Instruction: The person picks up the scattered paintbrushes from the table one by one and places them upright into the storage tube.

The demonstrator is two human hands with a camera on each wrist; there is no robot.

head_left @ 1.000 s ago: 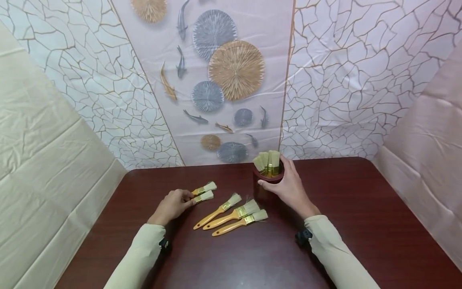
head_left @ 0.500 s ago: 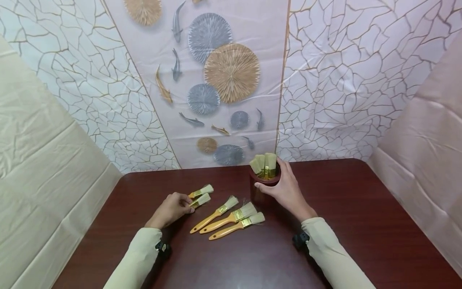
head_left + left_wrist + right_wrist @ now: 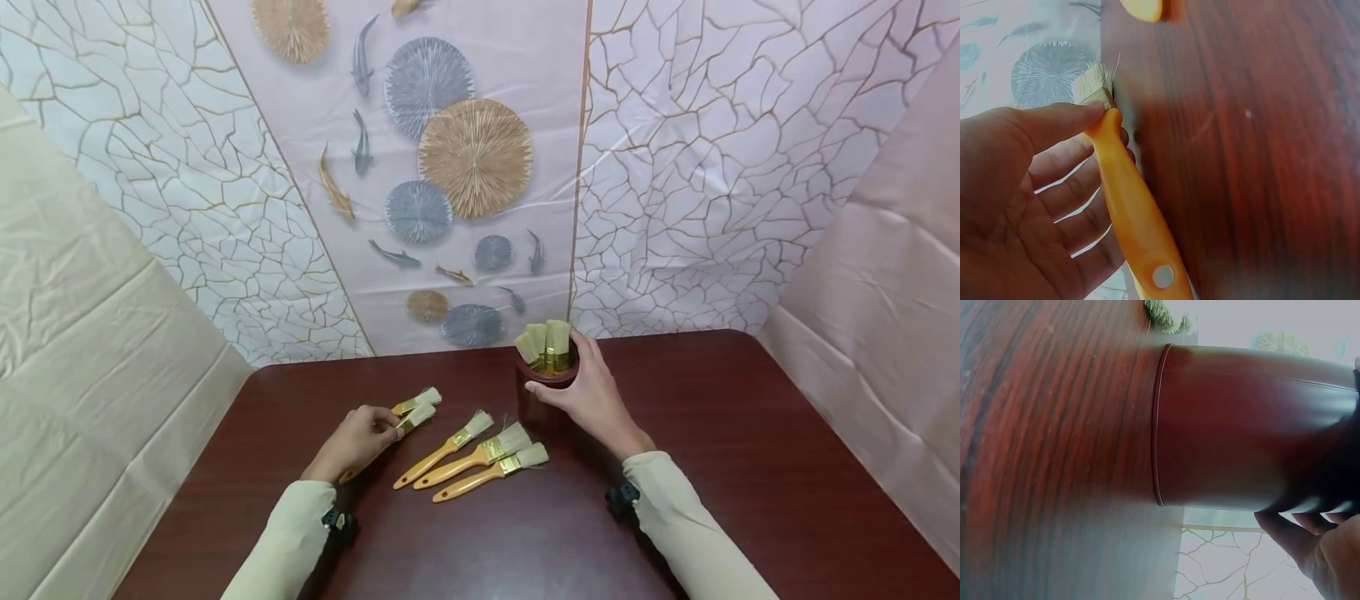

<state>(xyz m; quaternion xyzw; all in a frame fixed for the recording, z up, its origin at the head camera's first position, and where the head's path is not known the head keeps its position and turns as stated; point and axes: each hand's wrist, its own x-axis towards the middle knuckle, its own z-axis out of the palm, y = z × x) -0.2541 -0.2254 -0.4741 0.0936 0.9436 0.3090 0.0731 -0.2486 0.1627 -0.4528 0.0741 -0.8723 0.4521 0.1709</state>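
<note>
My left hand [image 3: 360,437] grips a small orange-handled paintbrush [image 3: 415,417] and holds it just off the dark red table [image 3: 750,467]; the left wrist view shows thumb and fingers round its handle [image 3: 1132,212]. A second small brush [image 3: 417,400] lies just behind it. Three larger brushes [image 3: 480,454] lie side by side between my hands. My right hand [image 3: 588,396] wraps round a dark red cylindrical holder [image 3: 536,400] with several brushes [image 3: 546,346] standing bristles up. In the right wrist view my fingers [image 3: 1310,531] curl round the holder's wall [image 3: 1241,425].
Patterned plastic sheeting [image 3: 465,158] hangs close behind the table's far edge. Cream sheeting [image 3: 90,333] closes the left side and pinkish sheeting [image 3: 885,275] the right. Bare tabletop stretches to the right of the holder and along the near edge.
My left hand has taken hold of the nearer small brush and lifted it, tilting its handle toward me. The right hand stays on the holder. The head view has shifted slightly.
</note>
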